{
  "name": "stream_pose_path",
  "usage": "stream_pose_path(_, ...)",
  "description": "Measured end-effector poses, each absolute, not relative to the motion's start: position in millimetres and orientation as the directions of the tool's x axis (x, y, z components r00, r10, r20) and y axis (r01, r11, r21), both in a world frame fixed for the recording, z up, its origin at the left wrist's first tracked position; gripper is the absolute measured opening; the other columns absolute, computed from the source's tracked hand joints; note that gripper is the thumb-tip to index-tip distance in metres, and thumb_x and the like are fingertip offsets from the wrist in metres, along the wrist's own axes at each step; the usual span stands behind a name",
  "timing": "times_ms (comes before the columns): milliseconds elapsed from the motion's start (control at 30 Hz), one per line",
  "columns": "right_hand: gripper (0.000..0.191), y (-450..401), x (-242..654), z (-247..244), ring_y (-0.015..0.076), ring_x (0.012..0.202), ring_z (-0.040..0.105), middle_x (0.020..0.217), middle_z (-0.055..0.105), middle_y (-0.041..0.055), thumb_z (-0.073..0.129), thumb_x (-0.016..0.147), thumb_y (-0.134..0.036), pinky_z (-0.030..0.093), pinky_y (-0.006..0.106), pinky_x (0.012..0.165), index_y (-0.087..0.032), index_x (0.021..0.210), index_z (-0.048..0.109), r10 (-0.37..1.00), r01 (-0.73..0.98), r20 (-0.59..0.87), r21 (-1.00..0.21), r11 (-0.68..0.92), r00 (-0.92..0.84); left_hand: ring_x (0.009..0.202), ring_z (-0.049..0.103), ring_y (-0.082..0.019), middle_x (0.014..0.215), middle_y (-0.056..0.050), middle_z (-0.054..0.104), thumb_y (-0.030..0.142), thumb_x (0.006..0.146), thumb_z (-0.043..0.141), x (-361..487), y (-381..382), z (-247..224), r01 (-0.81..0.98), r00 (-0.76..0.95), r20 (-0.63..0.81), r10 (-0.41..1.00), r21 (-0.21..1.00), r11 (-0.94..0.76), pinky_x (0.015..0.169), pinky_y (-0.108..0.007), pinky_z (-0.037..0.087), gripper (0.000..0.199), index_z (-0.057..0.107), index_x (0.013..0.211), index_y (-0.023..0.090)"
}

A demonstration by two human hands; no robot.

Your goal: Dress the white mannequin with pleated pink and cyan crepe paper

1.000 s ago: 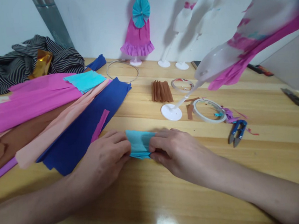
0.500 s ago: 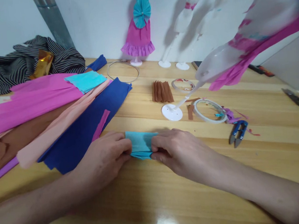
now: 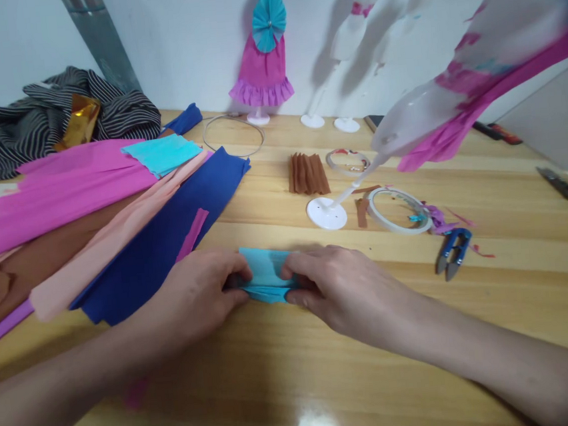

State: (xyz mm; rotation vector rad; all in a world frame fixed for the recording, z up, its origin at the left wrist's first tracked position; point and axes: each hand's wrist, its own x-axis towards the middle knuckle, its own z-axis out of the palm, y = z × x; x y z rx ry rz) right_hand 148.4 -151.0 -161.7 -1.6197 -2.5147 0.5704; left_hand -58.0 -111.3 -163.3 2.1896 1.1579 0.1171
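A light blue piece of crepe paper [image 3: 268, 268], folded along its near edge, lies on the wooden table between my hands. My left hand [image 3: 203, 288] has its thumb and curled fingers at the paper's left end. At the right end my right hand [image 3: 333, 282] grips the paper, with the thumb below and the fingers bent over the top. Beyond them stands the white base [image 3: 326, 213] of a tilted doll form [image 3: 420, 116] with pink paper hanging from it. A pleated brown paper piece [image 3: 308, 174] lies behind the base.
Pink, brown, peach and dark blue paper sheets [image 3: 165, 231] cover the left side. Blue thread snips [image 3: 453, 253] and a tape roll [image 3: 399, 210] lie at the right. A dressed form [image 3: 264, 67] stands by the wall, and a knife [image 3: 561, 185] lies far right.
My left thumb and fingers have parted slightly at the paper's left end. My right fingers have shifted a little to the left over the paper.
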Motion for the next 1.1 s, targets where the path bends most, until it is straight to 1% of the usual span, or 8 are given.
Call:
stream_pose_path(167,0.009,-151.2,147.5,-160.7,0.0140,0.066,0.055,0.077,0.063,-0.0001,0.064,0.077,-0.015,0.029,0.024,0.057,-0.020,0.083,0.059,0.903,0.872,-0.130,-0.346,0.347,-0.411,0.070,0.057,-0.015,0.074,0.002,0.064,0.014,0.073,0.060,-56.4,-113.2,-163.1,0.759,0.551,-0.255,0.794,0.548,-0.351,0.060,-0.024,0.037,0.011,0.067,0.079,0.020)
stream_pose_path(333,0.006,-151.2,146.9,-161.2,0.0141,0.066,0.055,0.076,0.063,-0.0003,0.063,0.078,-0.017,0.027,0.025,0.056,-0.020,0.079,0.058,0.904,0.872,-0.117,-0.341,0.352,-0.411,0.076,0.057,-0.016,0.078,0.001,0.065,0.015,0.074,0.059,-57.4,-115.5,-165.2,0.754,0.571,-0.213,0.793,0.517,-0.404,0.066,-0.026,0.038,0.009,0.065,0.079,0.020)
stream_pose_path(433,0.005,-151.0,146.9,-162.3,0.0141,0.065,0.054,0.076,0.063,0.0001,0.062,0.078,-0.018,0.026,0.025,0.056,-0.020,0.078,0.057,0.906,0.874,-0.106,-0.330,0.358,-0.411,0.079,0.057,-0.017,0.080,0.000,0.065,0.016,0.077,0.057,-57.5,-116.1,-165.1,0.753,0.584,-0.212,0.784,0.502,-0.426,0.068,-0.027,0.039,0.008,0.064,0.078,0.019)
stream_pose_path(633,0.004,-153.9,146.4,-162.9,0.0132,0.063,0.051,0.074,0.061,0.0007,0.058,0.079,-0.016,0.026,0.026,0.056,-0.019,0.076,0.056,0.896,0.861,-0.065,-0.316,0.399,-0.439,0.078,0.057,-0.017,0.080,0.001,0.064,0.014,0.078,0.055,-57.5,-116.8,-165.5,0.751,0.597,-0.204,0.776,0.483,-0.450,0.067,-0.027,0.038,0.008,0.061,0.077,0.019)
stream_pose_path(767,0.006,-156.5,145.3,-162.7,0.0134,0.063,0.048,0.072,0.058,0.0008,0.055,0.080,-0.013,0.028,0.026,0.058,-0.018,0.076,0.056,0.885,0.840,-0.024,-0.328,0.432,-0.465,0.076,0.055,-0.015,0.077,0.002,0.062,0.012,0.078,0.054,-58.9,-120.4,-167.5,0.731,0.609,-0.138,0.781,0.481,-0.484,0.064,-0.025,0.037,0.009,0.058,0.075,0.019)
stream_pose_path(867,0.007,-157.4,144.0,-163.1,0.0153,0.071,0.050,0.079,0.059,0.0031,0.053,0.080,-0.012,0.032,0.027,0.063,-0.017,0.077,0.056,0.869,0.822,0.004,-0.324,0.469,-0.494,0.076,0.054,-0.015,0.077,0.001,0.060,0.010,0.079,0.053,-60.3,-124.7,-168.9,0.699,0.627,-0.062,0.777,0.485,-0.526,0.065,-0.026,0.038,0.011,0.056,0.074,0.019)
stream_pose_path(967,0.007,-158.5,142.8,-163.5,0.0172,0.076,0.050,0.086,0.059,0.0053,0.054,0.082,-0.012,0.034,0.028,0.065,-0.017,0.078,0.057,0.861,0.824,0.016,-0.282,0.492,-0.509,0.079,0.054,-0.016,0.081,0.000,0.059,0.011,0.083,0.051,-61.4,-128.5,-169.9,0.688,0.639,-0.025,0.769,0.465,-0.557,0.068,-0.027,0.040,0.011,0.055,0.076,0.019)
stream_pose_path(1100,0.008,-160.9,141.7,-163.5,0.0182,0.074,0.048,0.085,0.061,0.0060,0.057,0.079,-0.010,0.032,0.030,0.063,-0.017,0.076,0.058,0.857,0.838,0.034,-0.191,0.510,-0.514,0.081,0.052,-0.018,0.082,-0.002,0.058,0.014,0.086,0.052,-61.6,-130.8,-170.5,0.690,0.652,0.034,0.758,0.387,-0.611,0.068,-0.029,0.042,0.014,0.057,0.074,0.018)
